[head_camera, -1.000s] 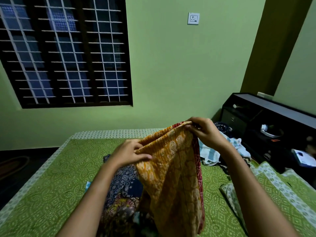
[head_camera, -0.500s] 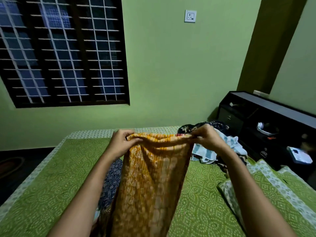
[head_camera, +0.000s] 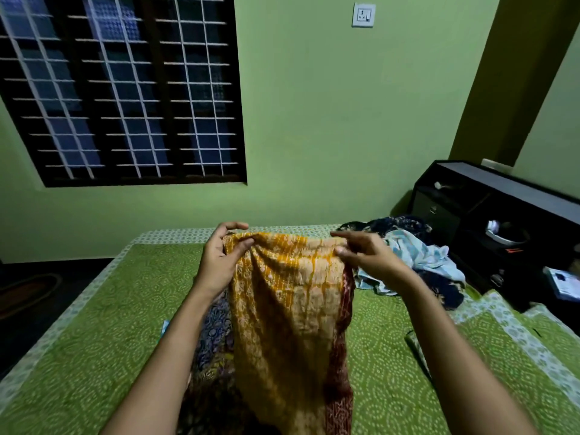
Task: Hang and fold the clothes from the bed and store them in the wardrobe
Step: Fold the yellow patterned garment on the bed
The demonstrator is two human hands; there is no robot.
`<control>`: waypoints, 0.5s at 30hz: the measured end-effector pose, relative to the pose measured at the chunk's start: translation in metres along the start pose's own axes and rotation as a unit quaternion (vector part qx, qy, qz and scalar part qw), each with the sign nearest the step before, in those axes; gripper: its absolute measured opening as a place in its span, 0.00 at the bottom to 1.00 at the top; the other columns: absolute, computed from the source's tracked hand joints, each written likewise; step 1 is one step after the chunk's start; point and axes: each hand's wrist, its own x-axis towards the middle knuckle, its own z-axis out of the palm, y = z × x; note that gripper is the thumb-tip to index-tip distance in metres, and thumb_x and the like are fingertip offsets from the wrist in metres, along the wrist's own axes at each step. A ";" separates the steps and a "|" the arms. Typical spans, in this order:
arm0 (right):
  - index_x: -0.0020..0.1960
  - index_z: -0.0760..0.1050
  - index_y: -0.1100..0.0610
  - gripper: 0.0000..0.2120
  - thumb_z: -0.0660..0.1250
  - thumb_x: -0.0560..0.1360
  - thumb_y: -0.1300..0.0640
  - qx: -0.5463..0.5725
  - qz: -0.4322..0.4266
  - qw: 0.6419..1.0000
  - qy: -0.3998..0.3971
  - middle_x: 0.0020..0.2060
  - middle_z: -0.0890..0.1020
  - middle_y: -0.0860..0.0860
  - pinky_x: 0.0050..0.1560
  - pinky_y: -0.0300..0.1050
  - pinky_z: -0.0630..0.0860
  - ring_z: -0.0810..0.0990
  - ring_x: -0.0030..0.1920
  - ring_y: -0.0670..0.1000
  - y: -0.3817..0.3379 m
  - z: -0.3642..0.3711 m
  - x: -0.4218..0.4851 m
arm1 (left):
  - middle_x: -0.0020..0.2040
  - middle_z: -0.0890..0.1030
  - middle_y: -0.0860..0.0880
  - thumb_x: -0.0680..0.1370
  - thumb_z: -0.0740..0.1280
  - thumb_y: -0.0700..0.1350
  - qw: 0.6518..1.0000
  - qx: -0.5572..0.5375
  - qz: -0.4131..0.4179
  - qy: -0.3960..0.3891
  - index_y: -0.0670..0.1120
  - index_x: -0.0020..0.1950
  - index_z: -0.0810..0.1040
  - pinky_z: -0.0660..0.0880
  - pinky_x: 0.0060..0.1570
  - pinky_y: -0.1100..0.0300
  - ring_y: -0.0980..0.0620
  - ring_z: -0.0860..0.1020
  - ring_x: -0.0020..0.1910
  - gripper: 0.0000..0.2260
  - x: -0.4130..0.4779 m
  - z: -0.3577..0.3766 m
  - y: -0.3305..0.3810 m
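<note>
Of the person, only two forearms show, bare up to the picture's lower edge, with a bare left hand (head_camera: 219,262) and right hand (head_camera: 368,258).

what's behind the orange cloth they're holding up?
A dark blue patterned garment peeks out past the left edge of the orange cloth, lying on the green bedspread. How far it extends, and anything else back there, is covered.
</note>
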 end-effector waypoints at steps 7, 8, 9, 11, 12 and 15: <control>0.36 0.77 0.63 0.09 0.73 0.71 0.59 -0.202 -0.036 0.977 0.062 0.31 0.77 0.61 0.36 0.45 0.66 0.72 0.35 0.49 0.000 -0.010 0.009 | 0.49 0.80 0.53 0.64 0.76 0.52 0.999 -0.026 -0.034 -0.028 0.49 0.49 0.78 0.77 0.51 0.62 0.52 0.78 0.52 0.18 -0.004 0.003 -0.016; 0.37 0.77 0.60 0.07 0.71 0.72 0.62 -0.153 -0.050 0.983 0.089 0.32 0.77 0.58 0.36 0.44 0.67 0.73 0.37 0.49 -0.002 -0.008 0.009 | 0.48 0.81 0.53 0.58 0.77 0.60 0.997 -0.038 -0.052 -0.044 0.48 0.49 0.79 0.77 0.47 0.64 0.54 0.79 0.49 0.25 -0.005 0.004 -0.018; 0.39 0.77 0.60 0.05 0.69 0.74 0.63 -0.121 -0.056 0.987 0.090 0.33 0.77 0.55 0.37 0.44 0.68 0.74 0.38 0.48 -0.004 -0.005 0.009 | 0.48 0.82 0.53 0.53 0.77 0.66 0.995 -0.034 -0.073 -0.063 0.48 0.48 0.80 0.77 0.46 0.64 0.55 0.80 0.48 0.31 -0.005 0.004 -0.022; 0.43 0.77 0.64 0.07 0.68 0.75 0.60 -0.158 -0.056 0.984 0.056 0.35 0.78 0.56 0.36 0.46 0.69 0.75 0.37 0.50 -0.003 -0.003 0.010 | 0.48 0.83 0.49 0.47 0.75 0.72 0.987 0.030 -0.123 -0.100 0.49 0.44 0.81 0.77 0.52 0.56 0.51 0.80 0.50 0.36 -0.005 0.001 -0.028; 0.44 0.78 0.66 0.11 0.69 0.75 0.57 -0.213 -0.059 0.975 0.034 0.36 0.79 0.59 0.36 0.47 0.69 0.76 0.37 0.53 0.000 -0.004 0.009 | 0.51 0.82 0.45 0.47 0.73 0.74 0.978 0.097 -0.141 -0.116 0.47 0.43 0.81 0.74 0.57 0.49 0.46 0.79 0.53 0.37 -0.004 -0.003 -0.029; 0.44 0.81 0.64 0.10 0.71 0.72 0.56 -0.257 -0.085 0.960 0.080 0.36 0.82 0.57 0.35 0.47 0.72 0.79 0.37 0.54 0.002 -0.008 0.002 | 0.57 0.78 0.46 0.58 0.69 0.73 0.962 0.176 -0.152 -0.146 0.43 0.50 0.80 0.65 0.66 0.44 0.47 0.75 0.59 0.37 -0.004 -0.010 -0.031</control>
